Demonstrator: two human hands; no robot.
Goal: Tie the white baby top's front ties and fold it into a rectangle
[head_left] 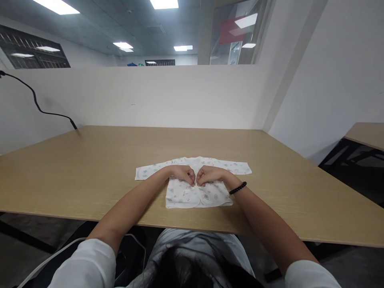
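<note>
A small white baby shirt (183,196) with a pale print lies spread on the table, its sleeves stretched out to both sides and its collar toward the far side. Down its middle runs the front opening, with rounded lower corners. My left hand (183,174) is closed in a pinch on the shirt's front, just left of the opening. Opposite it, my right hand (208,175) pinches the cloth on the right side, the fingertips of both hands nearly touching. Whatever fastener may be between the fingers is hidden. A black bracelet (238,188) circles my right wrist.
The wooden table (90,172) ends at a low white partition (168,96) at the back. A black cable (45,112) hangs down to the table's far left corner. Another table (367,135) stands at the right, beyond the white wall.
</note>
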